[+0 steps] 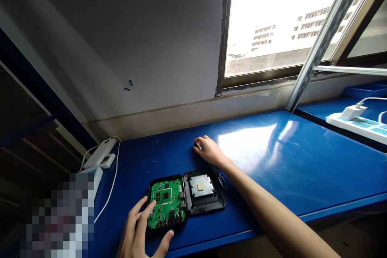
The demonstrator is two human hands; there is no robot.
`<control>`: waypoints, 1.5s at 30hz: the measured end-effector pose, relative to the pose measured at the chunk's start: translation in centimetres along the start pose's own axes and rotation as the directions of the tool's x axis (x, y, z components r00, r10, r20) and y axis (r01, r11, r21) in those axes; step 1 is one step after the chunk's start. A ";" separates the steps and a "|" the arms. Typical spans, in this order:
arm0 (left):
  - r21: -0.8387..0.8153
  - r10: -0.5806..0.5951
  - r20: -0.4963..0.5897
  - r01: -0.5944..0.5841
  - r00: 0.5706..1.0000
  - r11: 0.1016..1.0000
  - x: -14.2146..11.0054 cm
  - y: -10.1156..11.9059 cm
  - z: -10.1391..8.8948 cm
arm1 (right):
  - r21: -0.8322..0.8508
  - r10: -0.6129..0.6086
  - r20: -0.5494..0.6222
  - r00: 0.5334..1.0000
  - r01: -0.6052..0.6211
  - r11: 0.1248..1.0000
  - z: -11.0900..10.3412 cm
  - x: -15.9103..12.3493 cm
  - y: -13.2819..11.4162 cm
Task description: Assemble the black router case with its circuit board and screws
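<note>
My left hand has its fingers spread at the left and front edges of an open black electronics case, the fingertips reaching over a green circuit board inside. Hinged out flat to the right of the board lies the black lid, with a silver metal plate and a small beige pad on it. Beyond the lid, my right hand is closed on a black-and-yellow tool handle; most of it is hidden by the fingers. Slim dark tools lie between the lid and my right forearm.
Several tiny screws are scattered on the blue table behind the case. White power strips with plugs sit at the left and far right. A white cable runs along the left. A metal post rises before the window.
</note>
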State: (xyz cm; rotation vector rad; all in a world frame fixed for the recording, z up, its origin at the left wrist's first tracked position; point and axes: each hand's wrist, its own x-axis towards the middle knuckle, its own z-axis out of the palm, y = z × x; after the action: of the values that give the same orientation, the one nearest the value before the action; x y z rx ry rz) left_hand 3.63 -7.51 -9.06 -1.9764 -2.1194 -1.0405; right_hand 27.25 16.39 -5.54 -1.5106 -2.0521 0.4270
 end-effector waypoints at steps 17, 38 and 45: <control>-0.161 0.216 0.561 -0.150 0.799 0.975 7.9 -2.3 -3.4 | 0.011 -0.373 -0.029 0.927 0.373 0.928 -1.3 -3.3 -5.5; -0.304 0.150 0.605 0.053 0.782 0.951 8.1 -3.4 -2.4 | -0.074 -0.462 0.566 0.683 0.600 0.796 -5.8 -9.0 -10.6; -0.334 0.181 0.588 0.032 0.789 0.942 8.1 -3.4 -2.4 | -0.242 -0.390 0.607 0.693 0.628 0.740 -4.2 -9.5 -11.5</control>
State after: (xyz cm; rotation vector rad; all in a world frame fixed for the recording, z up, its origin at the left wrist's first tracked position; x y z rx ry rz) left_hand -1.78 -1.58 -4.86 -2.8691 -2.2091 -0.8541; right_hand 22.99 3.51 1.87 -0.9746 -3.0645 0.1477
